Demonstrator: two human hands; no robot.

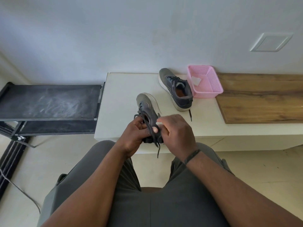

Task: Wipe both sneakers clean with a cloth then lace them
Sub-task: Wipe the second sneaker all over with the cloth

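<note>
A grey sneaker (pixel 147 106) with a white sole is held over the front edge of the white bench (pixel 121 89), toe pointing away from me. My left hand (pixel 135 136) grips its heel and collar, thumb across the loose dark lace. My right hand (pixel 176 132) pinches a small white cloth (pixel 158 123) against the sneaker's right side. One lace end dangles below the heel (pixel 158 151). The second grey sneaker (pixel 176 89) lies on the bench farther back, its lace end trailing toward me.
A pink plastic basket (pixel 211 89) holding a white wad stands right of the second sneaker. A wooden board (pixel 262 99) covers the bench's right part. A black dusty rack (pixel 49 102) stands to the left. My grey-trousered knees fill the foreground.
</note>
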